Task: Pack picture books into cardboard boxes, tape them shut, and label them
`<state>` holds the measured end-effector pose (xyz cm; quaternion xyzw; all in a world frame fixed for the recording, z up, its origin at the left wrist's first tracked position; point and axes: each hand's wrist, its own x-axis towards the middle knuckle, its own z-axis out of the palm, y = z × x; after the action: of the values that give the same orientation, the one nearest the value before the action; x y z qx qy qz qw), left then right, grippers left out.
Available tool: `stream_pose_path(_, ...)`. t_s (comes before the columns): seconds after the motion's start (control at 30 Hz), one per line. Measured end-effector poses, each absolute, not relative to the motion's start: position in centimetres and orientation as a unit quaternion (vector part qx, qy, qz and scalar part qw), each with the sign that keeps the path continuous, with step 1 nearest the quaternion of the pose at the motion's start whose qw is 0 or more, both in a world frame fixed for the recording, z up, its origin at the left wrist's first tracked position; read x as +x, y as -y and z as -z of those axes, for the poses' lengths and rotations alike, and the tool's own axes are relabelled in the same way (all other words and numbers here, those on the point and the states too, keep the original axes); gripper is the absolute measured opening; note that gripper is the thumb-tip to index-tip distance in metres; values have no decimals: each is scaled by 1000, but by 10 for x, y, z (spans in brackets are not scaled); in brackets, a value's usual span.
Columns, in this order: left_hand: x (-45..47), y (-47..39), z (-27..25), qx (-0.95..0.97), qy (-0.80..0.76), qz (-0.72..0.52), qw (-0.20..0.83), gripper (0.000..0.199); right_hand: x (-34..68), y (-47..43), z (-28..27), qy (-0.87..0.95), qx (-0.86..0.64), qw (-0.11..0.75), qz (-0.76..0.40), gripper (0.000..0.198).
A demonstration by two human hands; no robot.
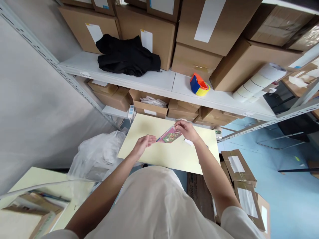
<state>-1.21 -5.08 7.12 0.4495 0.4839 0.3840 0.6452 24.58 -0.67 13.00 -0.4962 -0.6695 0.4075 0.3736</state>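
Above the pale yellow table, my right hand grips a thin, flat pink booklet by its upper right part. Its face carries a colourful printed picture, and it is held tilted. On the other side, my left hand has its fingers stretched out towards the booklet's lower left corner; whether the fingertips touch it I cannot tell. A small white paper lies on the table beneath my right hand. Part of a dark object at the table's right side is hidden by my right forearm.
A shelf behind the table bears cardboard boxes, a black garment, a tape dispenser and white rolls. White plastic bags lie at the left. Labelled boxes are stacked at the right.
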Motion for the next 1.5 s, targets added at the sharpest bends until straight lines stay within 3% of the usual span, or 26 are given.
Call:
stream_pose_path(0.13, -6, 42, -74, 592, -488, -376, 520, 45, 232, 7, -128, 665, -505, 372, -405, 16)
stream_pose_path(0.33, 6, 44, -70, 663, -469, -354, 464, 19, 216, 10, -130, 680, -497, 355, -406, 16)
stream_pose_path(0.5, -3, 45, -69, 631, -490, -359, 482, 22, 224, 7, -131, 648, -527, 368, -409, 20)
stream_pose_path(0.67, -17, 37, -63, 500, -500, -363, 607, 33, 237, 28, -119, 500, -491, 404, -588, 42)
stream_pose_path(0.77, -24, 34, -61, 460, -508, -363, 632, 40, 219, 54, -94, 448, -472, 423, -630, 43)
stream_pose_path(1.07, -53, 27, -42, 477, -542, -381, 577, 41, 148, 81, -36, 332, -588, 458, -579, 31)
stream_pose_path(1.2, -66, 29, -27, 480, -541, -382, 576, 47, 138, 68, -27, 309, -597, 458, -581, 35)
stream_pose_path(1.4, -88, 22, 10, 456, -563, -375, 579, 33, 112, 45, 3, 279, -636, 427, -578, 45)
stream_pose_path(1.5, -98, 2, 37, 449, -589, -356, 570, 38, 96, 17, 25, 272, -657, 409, -572, 43)
